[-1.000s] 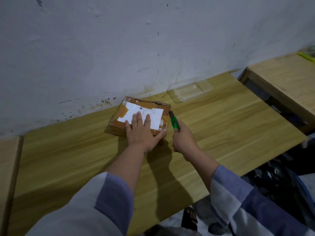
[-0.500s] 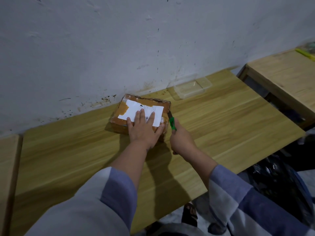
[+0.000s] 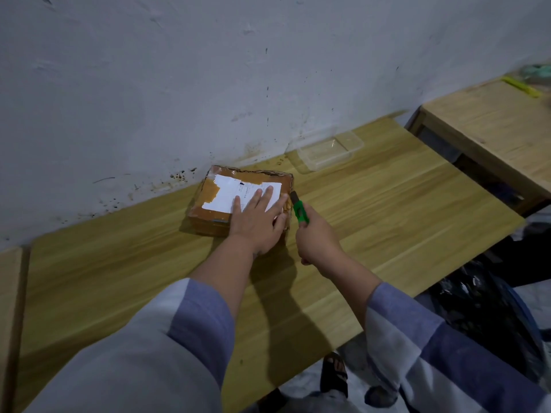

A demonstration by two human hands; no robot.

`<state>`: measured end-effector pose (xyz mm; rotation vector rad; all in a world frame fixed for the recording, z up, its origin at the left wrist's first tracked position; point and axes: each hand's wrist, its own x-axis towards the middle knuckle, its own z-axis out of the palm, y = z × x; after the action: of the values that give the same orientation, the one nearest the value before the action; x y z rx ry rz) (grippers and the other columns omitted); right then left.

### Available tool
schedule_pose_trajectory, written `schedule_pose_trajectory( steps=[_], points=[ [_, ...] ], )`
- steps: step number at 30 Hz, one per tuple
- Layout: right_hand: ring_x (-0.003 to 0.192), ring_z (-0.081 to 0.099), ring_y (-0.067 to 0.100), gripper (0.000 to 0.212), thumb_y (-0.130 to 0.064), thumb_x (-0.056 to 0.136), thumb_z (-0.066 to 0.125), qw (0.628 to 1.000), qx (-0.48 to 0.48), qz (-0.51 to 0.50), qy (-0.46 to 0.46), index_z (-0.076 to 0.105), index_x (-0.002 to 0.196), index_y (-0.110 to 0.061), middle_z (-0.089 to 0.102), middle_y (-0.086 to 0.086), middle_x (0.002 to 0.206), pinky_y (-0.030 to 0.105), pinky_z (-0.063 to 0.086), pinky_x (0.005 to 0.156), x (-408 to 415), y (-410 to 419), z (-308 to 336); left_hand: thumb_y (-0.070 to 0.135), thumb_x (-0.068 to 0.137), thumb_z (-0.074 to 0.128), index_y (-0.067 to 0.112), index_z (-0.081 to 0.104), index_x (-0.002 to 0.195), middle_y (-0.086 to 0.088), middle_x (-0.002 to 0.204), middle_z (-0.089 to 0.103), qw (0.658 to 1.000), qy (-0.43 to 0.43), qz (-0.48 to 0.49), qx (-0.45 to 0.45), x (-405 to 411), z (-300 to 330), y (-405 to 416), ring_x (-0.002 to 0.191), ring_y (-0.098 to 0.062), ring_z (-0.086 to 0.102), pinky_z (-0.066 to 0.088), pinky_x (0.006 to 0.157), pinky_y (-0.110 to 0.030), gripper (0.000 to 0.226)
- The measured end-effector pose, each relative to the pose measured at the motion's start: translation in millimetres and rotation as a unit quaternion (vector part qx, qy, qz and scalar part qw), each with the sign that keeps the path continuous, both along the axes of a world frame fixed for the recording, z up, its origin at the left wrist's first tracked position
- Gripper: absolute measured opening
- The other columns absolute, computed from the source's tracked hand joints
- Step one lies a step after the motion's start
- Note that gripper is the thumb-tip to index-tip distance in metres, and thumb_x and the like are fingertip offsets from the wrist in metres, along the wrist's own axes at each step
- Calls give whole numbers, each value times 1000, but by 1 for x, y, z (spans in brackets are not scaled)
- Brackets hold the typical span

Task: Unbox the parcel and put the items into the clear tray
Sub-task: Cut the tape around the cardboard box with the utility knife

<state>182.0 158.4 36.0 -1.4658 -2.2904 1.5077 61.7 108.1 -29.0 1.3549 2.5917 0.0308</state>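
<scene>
A brown taped parcel with a white label lies on the wooden table near the wall. My left hand presses flat on its top, fingers straight. My right hand grips a green box cutter, whose tip is against the parcel's right side. The clear tray stands behind the parcel to the right, against the wall, with nothing visible in it.
A second wooden table stands at the right, with a yellow-green object at its far edge. A dark bag lies on the floor right of the table. A sandalled foot shows below the front edge.
The right hand with the cutter has stayed along the parcel's right side, shifting slightly back and forth. The left hand keeps pressing on the top.
</scene>
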Motion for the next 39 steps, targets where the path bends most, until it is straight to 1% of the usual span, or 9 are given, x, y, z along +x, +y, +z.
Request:
schedule_pose_trajectory(
  steps=[4, 15, 19, 23, 29, 33, 35, 37, 39],
  points=[
    [102, 59, 38, 47, -19, 94, 35, 999, 34, 25, -19, 32, 140, -30, 57, 14, 124, 52, 53, 86, 2, -1, 7, 45, 101, 10, 38, 0, 151, 7, 162, -6, 1000, -17, -14, -4, -7, 3, 4, 148, -15, -7, -4, 116, -57, 52],
    [74, 71, 33, 49, -10, 93, 39, 996, 24, 48, -74, 28, 138, -24, 53, 13, 100, 45, 61, 62, -16, 5, 16, 35, 103, 16, 31, -7, 152, 1, 161, -13, 999, -16, 24, -30, 8, 5, 4, 148, -19, -11, 2, 115, -60, 54],
    [95, 62, 35, 49, -8, 92, 39, 990, 79, 83, -88, 30, 139, -21, 59, 17, 117, 43, 56, 73, -13, 9, 21, 26, 99, 44, 29, -9, 152, -2, 161, -14, 999, -7, 31, -32, 12, 0, 5, 148, -23, -12, 4, 114, -62, 74],
    [106, 59, 35, 52, -9, 94, 35, 978, 115, 127, -118, 24, 144, -18, 58, 19, 123, 42, 51, 81, -10, 7, 21, 33, 102, 27, 30, -7, 152, -1, 161, -13, 999, -6, 34, -23, 10, -4, 6, 148, -22, -12, 2, 114, -62, 60],
    [118, 54, 33, 58, -14, 98, 31, 955, 158, 180, -177, 8, 151, -14, 54, 21, 131, 38, 45, 91, -19, 6, 21, 27, 86, 67, 29, -14, 150, -3, 160, -17, 998, 6, 31, -51, 8, -5, 6, 147, -24, -14, 4, 113, -62, 103],
    [120, 52, 34, 56, -23, 100, 29, 953, 166, 177, -179, 8, 151, -13, 52, 23, 132, 39, 42, 96, -25, 6, 15, 27, 87, 66, 30, -14, 150, -2, 160, -18, 997, 5, 27, -66, 7, -3, 5, 147, -22, -15, 4, 114, -62, 102],
    [114, 56, 35, 59, -17, 99, 32, 955, 159, 175, -181, 4, 151, -17, 53, 23, 130, 41, 50, 88, -21, 4, 12, 30, 97, 48, 29, -11, 151, -1, 160, -16, 998, -7, 28, -55, 10, -1, 5, 147, -22, -14, 2, 114, -62, 80],
    [100, 62, 34, 67, -7, 95, 36, 959, 134, 173, -178, 1, 151, -22, 53, 23, 126, 36, 56, 63, -14, 2, 13, 35, 103, 24, 31, -7, 152, 0, 161, -14, 998, -14, 36, -40, 12, 1, 7, 148, -21, -13, 0, 114, -62, 58],
    [83, 62, 30, 67, -5, 94, 35, 969, 99, 160, -162, 3, 150, -25, 52, 22, 125, 27, 47, 40, -8, 3, 16, 37, 103, 11, 32, -5, 152, 1, 161, -11, 998, -16, 46, -28, 14, 1, 8, 148, -19, -11, -1, 114, -62, 51]
  ],
)
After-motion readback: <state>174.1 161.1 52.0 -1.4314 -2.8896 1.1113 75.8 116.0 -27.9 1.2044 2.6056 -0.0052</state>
